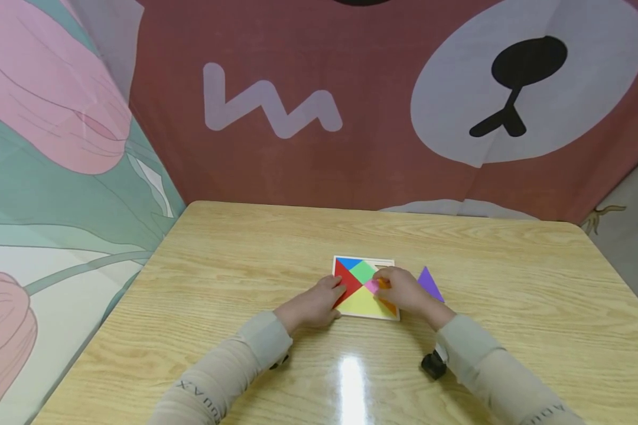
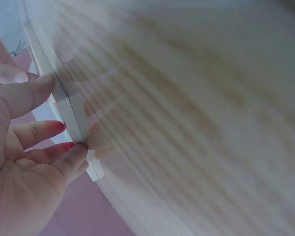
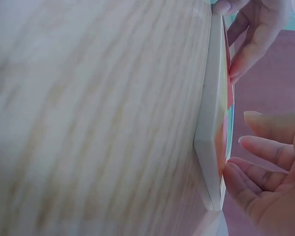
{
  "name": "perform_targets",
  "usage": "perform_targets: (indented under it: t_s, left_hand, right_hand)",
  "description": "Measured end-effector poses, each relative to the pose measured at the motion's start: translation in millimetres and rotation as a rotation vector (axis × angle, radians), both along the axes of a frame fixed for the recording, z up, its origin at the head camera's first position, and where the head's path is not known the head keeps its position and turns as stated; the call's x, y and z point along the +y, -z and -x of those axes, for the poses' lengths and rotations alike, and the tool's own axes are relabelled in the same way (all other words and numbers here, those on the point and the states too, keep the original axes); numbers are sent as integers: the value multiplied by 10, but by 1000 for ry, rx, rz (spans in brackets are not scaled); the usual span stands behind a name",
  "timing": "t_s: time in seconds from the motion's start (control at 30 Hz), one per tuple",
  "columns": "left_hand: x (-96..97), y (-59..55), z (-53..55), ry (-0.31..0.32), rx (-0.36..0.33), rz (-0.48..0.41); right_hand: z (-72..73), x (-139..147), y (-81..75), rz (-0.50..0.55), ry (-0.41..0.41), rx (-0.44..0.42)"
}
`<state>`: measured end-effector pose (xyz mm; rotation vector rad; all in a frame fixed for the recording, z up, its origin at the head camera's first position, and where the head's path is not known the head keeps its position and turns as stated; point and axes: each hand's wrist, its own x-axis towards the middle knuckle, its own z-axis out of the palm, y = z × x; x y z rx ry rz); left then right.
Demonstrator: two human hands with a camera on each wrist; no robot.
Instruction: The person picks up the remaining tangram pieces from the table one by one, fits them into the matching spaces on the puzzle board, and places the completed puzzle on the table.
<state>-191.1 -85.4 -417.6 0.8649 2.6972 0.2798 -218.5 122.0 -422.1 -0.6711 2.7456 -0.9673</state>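
Observation:
A tangram tray with a pale rim lies on the table, holding a red triangle, yellow triangle, green piece, blue piece, pink piece and orange piece. My left hand grips the tray's left side, thumb at the near corner and fingertips on the red triangle. Over the tray's right side, my right hand touches the orange piece with loosely bent fingers, partly hiding it and the pink piece. Bare tray shows at the far right corner.
Right of the tray, a purple triangle lies on the wooden table, partly behind my right wrist. A black wrist device hangs under the right sleeve. A printed cloth stands along the table's far edge.

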Motion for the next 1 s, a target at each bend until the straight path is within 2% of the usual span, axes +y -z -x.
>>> perform_targets:
  t_s: [0.23, 0.47, 0.73, 1.0]
  left_hand:
    - [4, 5, 5, 6, 6, 1]
    - [3, -5, -9, -2, -1, -1]
    - [3, -19, -15, -10, -11, -5]
    - [8, -3, -6, -14, -11, 2]
  right_hand:
    - [-8, 101, -18, 54, 39, -8]
    - [14, 228, -20, 53, 57, -66]
    - [28, 336, -33, 45, 57, -11]
    - [41, 436, -53, 36, 71, -37]
